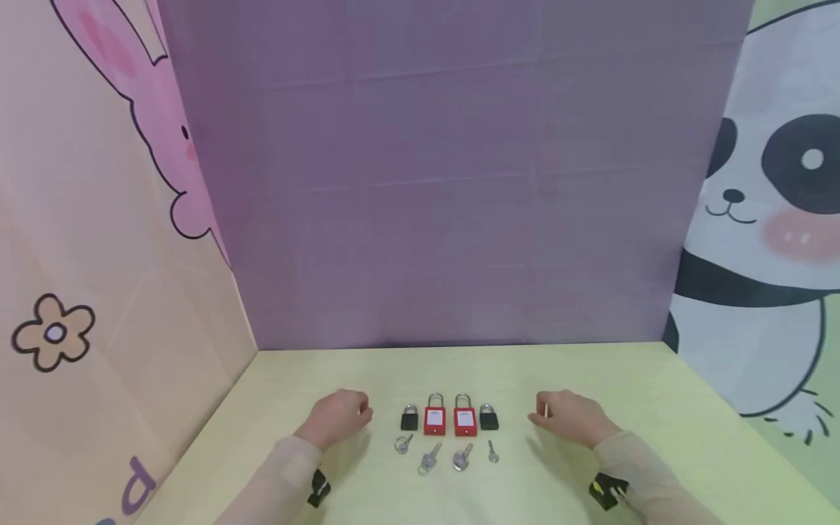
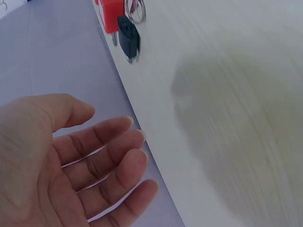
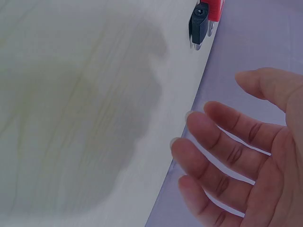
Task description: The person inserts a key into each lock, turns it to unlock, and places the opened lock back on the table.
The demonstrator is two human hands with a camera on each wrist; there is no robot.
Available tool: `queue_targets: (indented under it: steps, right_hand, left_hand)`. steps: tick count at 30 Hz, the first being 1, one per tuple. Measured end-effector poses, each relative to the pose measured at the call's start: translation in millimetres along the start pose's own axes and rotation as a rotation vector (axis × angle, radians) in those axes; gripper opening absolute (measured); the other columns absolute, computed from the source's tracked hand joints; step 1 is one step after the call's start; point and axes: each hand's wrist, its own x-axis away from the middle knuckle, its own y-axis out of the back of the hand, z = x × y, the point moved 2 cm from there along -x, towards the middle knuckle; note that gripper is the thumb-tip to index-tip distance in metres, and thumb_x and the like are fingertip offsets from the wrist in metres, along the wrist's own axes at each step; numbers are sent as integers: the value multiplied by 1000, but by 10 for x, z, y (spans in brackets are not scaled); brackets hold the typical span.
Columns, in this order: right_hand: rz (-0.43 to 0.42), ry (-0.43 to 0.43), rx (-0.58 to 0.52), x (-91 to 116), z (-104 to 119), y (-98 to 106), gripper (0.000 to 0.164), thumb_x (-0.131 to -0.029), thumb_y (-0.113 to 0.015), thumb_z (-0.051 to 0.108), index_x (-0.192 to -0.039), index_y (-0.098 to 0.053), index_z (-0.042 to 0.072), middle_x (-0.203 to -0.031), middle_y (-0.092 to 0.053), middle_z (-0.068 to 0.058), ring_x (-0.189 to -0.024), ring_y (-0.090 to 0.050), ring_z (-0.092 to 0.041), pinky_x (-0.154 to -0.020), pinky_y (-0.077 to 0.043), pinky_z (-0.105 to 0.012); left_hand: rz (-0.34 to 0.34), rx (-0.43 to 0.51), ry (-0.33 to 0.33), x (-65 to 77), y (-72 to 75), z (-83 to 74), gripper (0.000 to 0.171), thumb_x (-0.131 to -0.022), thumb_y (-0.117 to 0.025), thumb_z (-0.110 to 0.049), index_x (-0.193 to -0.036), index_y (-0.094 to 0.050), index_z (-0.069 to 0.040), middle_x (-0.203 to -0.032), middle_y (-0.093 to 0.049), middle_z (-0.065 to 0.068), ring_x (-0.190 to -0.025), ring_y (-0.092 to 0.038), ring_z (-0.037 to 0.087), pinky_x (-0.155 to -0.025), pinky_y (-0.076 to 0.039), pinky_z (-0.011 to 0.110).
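Pale yellow surface (image 1: 387, 370), bordered at its far edge by a creased purple backdrop (image 1: 420, 182). Beyond the left edge: peach panel (image 1: 85, 255) with pink rabbit (image 1: 154, 124), outlined flower (image 1: 55, 333) and purple lettering (image 1: 146, 474). Beyond the right edge: green panel (image 1: 832, 357) with black-and-white panda (image 1: 748, 244).

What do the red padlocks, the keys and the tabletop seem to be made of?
Red padlocks: smooth, evenly colored bodies, plastic or coated metal; the silvery shackles look like polished metal. Keys: probably metal, given their silvery-gray shine. Tabletop: pale with streaky grain in the wrist views, so wood or wood-look laminate; the finish seems matte, with no sharp reflections.
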Motion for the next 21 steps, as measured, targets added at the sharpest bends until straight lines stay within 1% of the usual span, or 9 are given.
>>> queue_targets:
  steps: [2, 5, 8, 10, 12, 14, 16, 17, 21]
  right_hand:
    - [4, 0, 5, -5, 6, -10, 18, -89, -66, 33, -82, -60, 17, -65, -54, 6, -58, -47, -12, -51, -37, -31]
    - [7, 2, 8, -12, 18, -19, 18, -90, -66, 33, -83, -60, 17, -65, -54, 5, -59, -47, -13, -51, -38, -31]
    - [5, 6, 12, -14, 25, -23, 17, -90, -66, 32, -83, -60, 17, -65, -55, 5, -59, -47, -13, -51, -38, -31]
    - [3, 4, 13, -12, 29, -21, 16, -90, -65, 31, -84, -61, 17, -65, -55, 5, -59, -48, -13, -51, -39, -31]
    - [1, 3, 13, -11, 33, -18, 16, -90, -65, 31, -84, -60, 17, -65, -54, 5, -59, -48, -13, -52, -39, -31]
    - [0, -1, 12, -6, 37, -15, 16, -90, -66, 31, -84, -60, 17, -65, -54, 5, -59, -47, -13, -51, -38, -31]
    - [1, -3, 12, -4, 41, -11, 16, -90, -66, 31, -83, -60, 17, -65, -54, 5, -59, -47, -13, -51, -38, -31]
    - [2, -4, 12, -3, 43, -9, 16, -90, -66, 30, -83, -60, 17, -65, -54, 5, -59, -47, -13, -52, -38, -31]
    - [14, -8, 7, 0, 46, -3, 16, -90, -65, 30, -84, -61, 16, -66, -56, 4, -60, -48, -13, -52, -39, -31]
  left_hand:
    - [20, -4, -7, 2, -14, -81, 15, -89, -62, -21, -75, -61, -15, -68, -59, -5, -60, -48, 10, -57, -45, 30]
    - [66, -32, -23, 13, -27, -262, 17, -88, -64, -22, -75, -58, -14, -65, -54, -5, -58, -47, 10, -54, -42, 28]
    - [130, -73, -23, 12, -57, -443, 17, -87, -67, -26, -82, -60, -12, -66, -55, -3, -58, -48, 11, -54, -44, 28]
    - [175, -87, 3, 2, -99, -534, 25, -86, -69, -29, -95, -62, -7, -72, -59, 0, -61, -49, 12, -58, -48, 30]
    - [216, -93, 47, -8, -155, -597, 40, -85, -71, -33, -110, -61, -3, -78, -62, 4, -63, -51, 13, -61, -51, 32]
    - [242, -98, 102, -13, -218, -632, 50, -84, -72, -38, -116, -60, -2, -80, -62, 5, -64, -51, 14, -64, -52, 34]
    - [252, -103, 152, -17, -274, -646, 51, -83, -72, -42, -112, -61, -1, -78, -61, 5, -65, -51, 15, -66, -52, 35]
    - [247, -103, 170, -19, -296, -647, 49, -83, -72, -43, -106, -62, -2, -76, -60, 5, -64, -51, 15, -65, -52, 35]
    - [235, -49, 231, -33, -338, -635, 36, -83, -73, -38, -89, -61, -4, -70, -55, 4, -63, -50, 16, -64, -50, 35]
